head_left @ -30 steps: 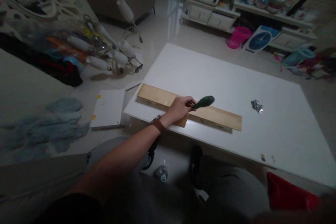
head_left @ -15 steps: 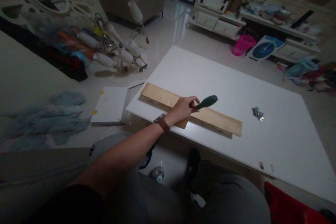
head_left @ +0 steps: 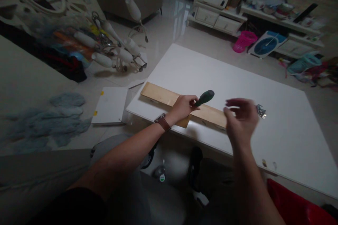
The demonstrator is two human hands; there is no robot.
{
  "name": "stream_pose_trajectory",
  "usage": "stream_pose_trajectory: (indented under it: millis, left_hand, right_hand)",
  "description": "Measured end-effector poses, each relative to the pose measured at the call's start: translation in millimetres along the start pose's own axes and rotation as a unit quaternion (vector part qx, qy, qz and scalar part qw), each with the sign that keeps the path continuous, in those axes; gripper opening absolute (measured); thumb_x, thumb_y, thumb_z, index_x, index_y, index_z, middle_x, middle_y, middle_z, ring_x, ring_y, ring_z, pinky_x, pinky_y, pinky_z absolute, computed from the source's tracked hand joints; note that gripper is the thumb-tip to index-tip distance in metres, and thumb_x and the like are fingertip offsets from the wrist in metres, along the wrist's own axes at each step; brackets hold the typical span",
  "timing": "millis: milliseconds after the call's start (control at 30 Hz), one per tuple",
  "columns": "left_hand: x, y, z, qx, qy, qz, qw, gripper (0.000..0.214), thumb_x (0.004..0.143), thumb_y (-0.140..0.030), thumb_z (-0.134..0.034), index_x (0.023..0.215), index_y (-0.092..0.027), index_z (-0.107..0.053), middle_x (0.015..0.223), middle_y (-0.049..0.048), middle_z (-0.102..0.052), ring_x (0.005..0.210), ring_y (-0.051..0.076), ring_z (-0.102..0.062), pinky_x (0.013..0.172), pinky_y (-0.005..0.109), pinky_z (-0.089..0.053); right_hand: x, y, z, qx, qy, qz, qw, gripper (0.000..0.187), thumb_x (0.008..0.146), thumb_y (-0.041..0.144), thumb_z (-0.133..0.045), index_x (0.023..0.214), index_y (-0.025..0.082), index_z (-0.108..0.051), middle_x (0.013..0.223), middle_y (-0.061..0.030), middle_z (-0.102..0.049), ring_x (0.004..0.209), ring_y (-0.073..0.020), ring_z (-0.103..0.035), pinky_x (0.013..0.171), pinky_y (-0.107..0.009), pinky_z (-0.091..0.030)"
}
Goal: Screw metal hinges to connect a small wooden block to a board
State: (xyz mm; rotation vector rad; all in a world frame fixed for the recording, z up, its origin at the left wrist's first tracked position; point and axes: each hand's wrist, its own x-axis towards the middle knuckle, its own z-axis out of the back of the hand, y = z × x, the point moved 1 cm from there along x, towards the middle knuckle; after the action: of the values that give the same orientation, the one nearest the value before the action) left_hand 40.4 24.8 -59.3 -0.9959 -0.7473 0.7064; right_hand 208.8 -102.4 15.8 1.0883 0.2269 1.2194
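Observation:
My left hand [head_left: 184,106], with a watch on its wrist, is closed around the lower end of a green-handled screwdriver [head_left: 205,97]. The handle tilts up to the right; the tip is hidden. Under that hand lies a long wooden board [head_left: 161,94], with a short brown piece [head_left: 184,122] showing at its near edge. Over the board's right end is my right hand [head_left: 241,117], slightly blurred, its thumb and fingers curved and apart with nothing visible between them. Just beyond it, small metal brackets [head_left: 261,111] rest on the white panel [head_left: 211,72].
Two small pieces lie near the panel's front edge, one of them brownish [head_left: 264,162]. A white box-like panel [head_left: 109,105] is on the floor at left, below a lamp with several white shades [head_left: 124,55]. A glass jar [head_left: 160,173] stands between my feet. Red fabric [head_left: 290,202] is at lower right.
My right hand has come into view from the lower right, over the board's right end. My left hand stays on the board, and the screwdriver handle has shifted slightly left and up.

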Motion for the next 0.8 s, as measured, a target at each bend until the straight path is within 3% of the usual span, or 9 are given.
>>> stream_pose_trajectory:
  millis: [133,300,467,600,800]
  left_hand:
    - [1,-2,1.3,0.002,0.007,0.005,1.0,0.018,0.081,-0.029,-0.088,0.086,-0.017,-0.075,0.072,-0.0018,-0.07,0.069,0.014,-0.062,0.067,0.026,-0.045]
    - [5,-2,1.6,-0.004,0.026,0.017,0.999,0.014,0.08,-0.025,-0.086,0.084,-0.017,-0.074,0.069,-0.0027,-0.067,0.067,0.013,-0.061,0.065,0.025,-0.042]
    - [4,-4,2.4,-0.031,0.043,0.022,0.998,0.019,0.077,-0.018,-0.086,0.091,-0.017,-0.073,0.071,-0.0028,-0.068,0.067,0.013,-0.062,0.064,0.024,-0.043]
    - [1,-5,4.3,-0.027,0.056,0.022,0.998,0.017,0.079,-0.015,-0.083,0.091,-0.017,-0.072,0.075,-0.0014,-0.07,0.07,0.013,-0.063,0.067,0.025,-0.046]
    - [0,-15,12.4,0.001,0.052,-0.046,0.998,0.025,0.074,-0.007,-0.081,0.094,-0.018,-0.072,0.095,0.0033,-0.073,0.085,0.016,-0.065,0.077,0.029,-0.053]
  right_hand:
    - [-8,-25,-41,-0.001,0.124,-0.074,0.99,0.026,0.078,0.025,-0.066,0.104,0.021,-0.066,0.097,-0.0089,-0.075,0.088,-0.0269,-0.072,0.073,-0.042,-0.059]
    - [-6,-40,-74,-0.031,0.165,-0.066,0.984,0.031,0.079,0.026,-0.065,0.109,0.021,-0.067,0.092,-0.0077,-0.077,0.078,-0.0253,-0.071,0.073,-0.04,-0.056]
    - [0,-46,-87,-0.036,0.18,-0.087,0.979,0.027,0.074,0.023,-0.065,0.1,0.019,-0.071,0.096,-0.0113,-0.079,0.081,-0.0287,-0.072,0.072,-0.04,-0.057]
    - [0,-43,-93,-0.041,0.153,-0.072,0.985,0.024,0.076,0.024,-0.063,0.098,0.021,-0.073,0.1,-0.0131,-0.08,0.091,-0.0334,-0.074,0.076,-0.042,-0.058]
    - [-3,-37,-96,-0.078,0.127,-0.074,0.986,0.025,0.079,0.024,-0.058,0.098,0.023,-0.074,0.093,-0.0123,-0.081,0.094,-0.0368,-0.076,0.084,-0.048,-0.058]
